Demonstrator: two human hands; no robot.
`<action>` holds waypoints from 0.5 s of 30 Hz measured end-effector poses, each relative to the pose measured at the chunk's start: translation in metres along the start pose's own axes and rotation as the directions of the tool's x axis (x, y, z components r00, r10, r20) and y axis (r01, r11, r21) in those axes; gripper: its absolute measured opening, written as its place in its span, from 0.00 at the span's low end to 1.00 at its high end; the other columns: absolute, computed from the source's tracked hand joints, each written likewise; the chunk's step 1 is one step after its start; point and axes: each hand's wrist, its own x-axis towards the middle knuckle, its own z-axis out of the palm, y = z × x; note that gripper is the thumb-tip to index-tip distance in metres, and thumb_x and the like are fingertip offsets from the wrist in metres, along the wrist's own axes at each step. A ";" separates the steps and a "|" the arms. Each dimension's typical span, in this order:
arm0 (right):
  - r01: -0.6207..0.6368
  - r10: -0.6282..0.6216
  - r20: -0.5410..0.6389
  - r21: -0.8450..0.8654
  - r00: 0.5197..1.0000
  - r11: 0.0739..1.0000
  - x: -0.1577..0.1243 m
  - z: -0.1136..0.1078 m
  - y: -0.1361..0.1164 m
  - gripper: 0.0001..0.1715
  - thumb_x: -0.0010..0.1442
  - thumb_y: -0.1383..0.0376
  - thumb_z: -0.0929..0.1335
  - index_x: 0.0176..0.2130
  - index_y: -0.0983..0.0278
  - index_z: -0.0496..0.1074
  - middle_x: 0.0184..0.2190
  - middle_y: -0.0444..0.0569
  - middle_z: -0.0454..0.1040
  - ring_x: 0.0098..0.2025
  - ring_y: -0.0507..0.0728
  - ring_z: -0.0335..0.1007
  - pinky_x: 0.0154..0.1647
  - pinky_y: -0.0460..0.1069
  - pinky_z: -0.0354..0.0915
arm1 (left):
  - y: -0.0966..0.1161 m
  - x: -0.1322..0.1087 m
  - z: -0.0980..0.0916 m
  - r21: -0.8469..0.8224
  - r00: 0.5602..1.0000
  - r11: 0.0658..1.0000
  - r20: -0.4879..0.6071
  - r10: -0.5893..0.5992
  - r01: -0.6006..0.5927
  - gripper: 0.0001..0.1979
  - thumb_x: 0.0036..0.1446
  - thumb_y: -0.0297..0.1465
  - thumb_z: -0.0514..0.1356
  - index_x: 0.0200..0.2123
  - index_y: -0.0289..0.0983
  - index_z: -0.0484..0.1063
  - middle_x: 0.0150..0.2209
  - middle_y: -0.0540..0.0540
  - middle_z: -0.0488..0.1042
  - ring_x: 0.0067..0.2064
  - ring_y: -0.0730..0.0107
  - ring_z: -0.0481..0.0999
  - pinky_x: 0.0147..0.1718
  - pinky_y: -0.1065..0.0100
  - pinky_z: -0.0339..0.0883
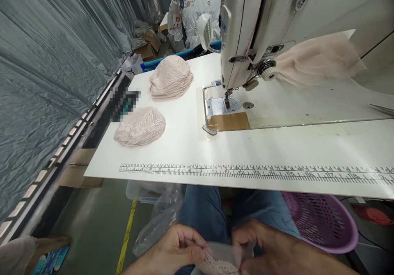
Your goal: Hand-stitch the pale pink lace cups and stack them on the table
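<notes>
Cream lace trim point(217, 265) sits low in the lap, caught between both hands, with a pale sheer fabric point(226, 248) lying over its upper edge. The left hand point(174, 247) is curled nearly closed, its thumb and fingertips pinching the left end of the trim. The right hand point(266, 248) is also bent tight, its thumb pressed onto the right side of the sheer fabric. The two hands are close together, with only the fabric between them. How the trim and the sheer layer are joined cannot be made out.

Blue jeans point(203, 207) show just beyond the knuckles. A crumpled clear plastic bag point(160, 219) lies ahead of the left hand, and a purple slotted basket point(323, 221) stands just beyond the right hand.

Farther out, above both hands, runs the white table point(277, 143), with a printed ruler point(246, 171) along its near edge. Well beyond the right hand stands the sewing machine point(246, 20), its needle plate point(221, 104) set in the tabletop and pink fabric point(317, 57) draped on its arm. Beyond the left hand are two stacks of lace: the nearer lace stack point(140, 126) and the farther lace stack point(170, 77), set apart. Past the table's far end is a person in a floral garment point(197, 4).
</notes>
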 end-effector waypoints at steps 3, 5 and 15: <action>-0.002 0.002 -0.001 0.002 1.000 1.000 0.000 0.001 0.001 0.06 0.43 0.63 0.74 0.25 0.64 0.79 0.23 0.42 0.73 0.29 0.54 0.67 0.29 0.46 0.58 | -0.002 0.000 -0.002 -0.009 1.000 1.000 -0.011 0.006 -0.006 0.29 0.37 0.53 0.72 0.31 0.32 0.81 0.24 0.48 0.74 0.26 0.80 0.66 0.29 0.76 0.58; 0.002 -0.002 0.004 0.001 1.000 1.000 0.000 0.000 0.000 0.06 0.43 0.64 0.73 0.26 0.64 0.80 0.24 0.43 0.73 0.29 0.54 0.67 0.30 0.46 0.59 | -0.005 0.000 -0.003 -0.009 1.000 1.000 -0.011 0.014 -0.014 0.28 0.38 0.52 0.73 0.31 0.32 0.81 0.23 0.48 0.74 0.25 0.80 0.65 0.28 0.76 0.58; 0.026 -0.027 -0.013 -0.061 1.000 0.998 -0.004 -0.004 -0.005 0.12 0.51 0.60 0.70 0.30 0.65 0.80 0.27 0.45 0.73 0.32 0.55 0.66 0.32 0.46 0.59 | -0.003 -0.007 -0.006 -0.044 0.995 0.999 -0.100 0.000 -0.004 0.29 0.35 0.52 0.73 0.32 0.33 0.80 0.33 0.43 0.79 0.34 0.71 0.73 0.36 0.72 0.63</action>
